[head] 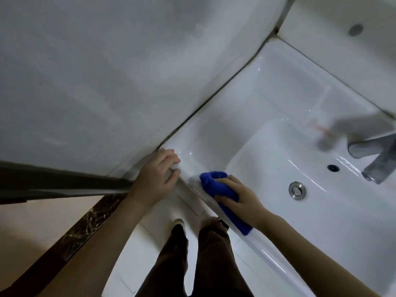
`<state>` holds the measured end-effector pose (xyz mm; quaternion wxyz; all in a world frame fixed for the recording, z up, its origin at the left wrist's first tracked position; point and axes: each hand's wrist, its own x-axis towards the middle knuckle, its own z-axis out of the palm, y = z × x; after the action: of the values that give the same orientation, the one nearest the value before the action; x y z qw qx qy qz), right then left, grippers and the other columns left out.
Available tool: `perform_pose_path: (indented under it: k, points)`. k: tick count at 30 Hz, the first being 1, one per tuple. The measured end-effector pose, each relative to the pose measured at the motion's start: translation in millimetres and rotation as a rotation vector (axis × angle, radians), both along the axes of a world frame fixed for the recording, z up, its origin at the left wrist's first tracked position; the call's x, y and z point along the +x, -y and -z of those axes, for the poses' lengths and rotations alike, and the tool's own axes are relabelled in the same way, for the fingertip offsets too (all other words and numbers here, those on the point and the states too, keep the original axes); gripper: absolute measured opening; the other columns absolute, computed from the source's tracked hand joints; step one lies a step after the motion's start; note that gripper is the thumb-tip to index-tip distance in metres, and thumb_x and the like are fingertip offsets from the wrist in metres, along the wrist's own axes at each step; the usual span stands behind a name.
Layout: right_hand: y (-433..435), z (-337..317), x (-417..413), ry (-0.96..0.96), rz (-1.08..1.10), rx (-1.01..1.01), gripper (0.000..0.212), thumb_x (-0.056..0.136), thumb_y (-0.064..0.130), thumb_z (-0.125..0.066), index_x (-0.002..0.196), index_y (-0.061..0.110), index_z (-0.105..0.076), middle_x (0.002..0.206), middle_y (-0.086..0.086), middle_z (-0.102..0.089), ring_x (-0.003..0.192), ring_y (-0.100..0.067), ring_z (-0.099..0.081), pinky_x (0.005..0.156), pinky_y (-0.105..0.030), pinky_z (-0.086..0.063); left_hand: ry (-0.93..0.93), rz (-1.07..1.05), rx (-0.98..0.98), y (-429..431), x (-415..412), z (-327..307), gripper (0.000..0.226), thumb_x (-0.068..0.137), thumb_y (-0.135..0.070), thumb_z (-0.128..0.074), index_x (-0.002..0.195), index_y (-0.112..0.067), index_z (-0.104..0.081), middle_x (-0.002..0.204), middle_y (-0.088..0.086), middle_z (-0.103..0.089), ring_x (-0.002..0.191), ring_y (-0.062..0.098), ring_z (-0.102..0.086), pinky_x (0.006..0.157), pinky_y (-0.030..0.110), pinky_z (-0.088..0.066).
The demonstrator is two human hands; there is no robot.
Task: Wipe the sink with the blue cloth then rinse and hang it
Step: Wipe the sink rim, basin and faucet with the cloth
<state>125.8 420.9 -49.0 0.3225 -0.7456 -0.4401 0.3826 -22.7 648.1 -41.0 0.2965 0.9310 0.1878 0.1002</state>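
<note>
Fingers (pixel 222 198) atop blue cloth (pixel 216 185)

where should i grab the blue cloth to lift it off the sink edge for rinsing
Take the blue cloth at its bunched upper end on the sink rim, coming from above, probably as the right hand already presses it. The lower tail drapes over the front edge, so gripping there would likely let the bulk unfold. The left hand rests on the corner.

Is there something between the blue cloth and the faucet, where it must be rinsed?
Nothing visible. The right hand presses the blue cloth on the sink's front rim; only bare basin lies before the faucet.
</note>
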Motion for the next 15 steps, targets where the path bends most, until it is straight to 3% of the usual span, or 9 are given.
perform_pose_path:
  k: [4, 7, 10, 15]
  points:
    - [-38, 10, -2, 0.238, 0.073, -0.007, 0.039, 0.092, 0.043, -0.051, 0.131, 0.04, -0.049, 0.117, 0.013, -0.05, 0.095, -0.014, -0.057, 0.081, -0.037, -0.051, 0.03, 0.025, 0.006, 0, 15, 8, 0.015, 0.088, -0.019, -0.059, 0.089, -0.006, -0.067, 0.092, 0.004, -0.064, 0.092, 0.019, -0.059, 0.108, 0.023, -0.035]
    - [-96, 24, 20, 0.506, 0.028, 0.069, 0.046, 0.089, 0.034, -0.059, 0.134, 0.027, -0.053, 0.112, -0.002, -0.054, 0.092, -0.026, -0.058, 0.066, -0.034, -0.048, 0.066, 0.029, 0.016, -1, 15, 12, 0.014, 0.088, -0.019, -0.064, 0.088, -0.005, -0.068, 0.09, 0.005, -0.064, 0.089, 0.017, -0.059, 0.105, 0.026, -0.037]
    - [-111, 35, 73, 0.659, 0.057, 0.108, 0.045, 0.089, 0.03, -0.058, 0.134, 0.024, -0.055, 0.116, -0.007, -0.057, 0.095, -0.031, -0.06, 0.068, -0.039, -0.053, 0.068, 0.027, 0.011, -5, 14, 17, 0.015, 0.086, -0.019, -0.067, 0.088, -0.004, -0.07, 0.092, 0.005, -0.067, 0.095, 0.017, -0.062, 0.107, 0.029, -0.038]
    - [-86, 35, 215, 0.771, 0.498, -0.125, 0.044, 0.092, 0.035, -0.053, 0.135, 0.025, -0.053, 0.131, -0.015, -0.049, 0.102, -0.041, -0.058, 0.076, -0.046, -0.05, 0.128, -0.011, 0.013, -4, 14, 23, 0.017, 0.085, -0.021, -0.067, 0.085, -0.005, -0.072, 0.09, 0.003, -0.069, 0.098, 0.012, -0.062, 0.108, 0.028, -0.038]
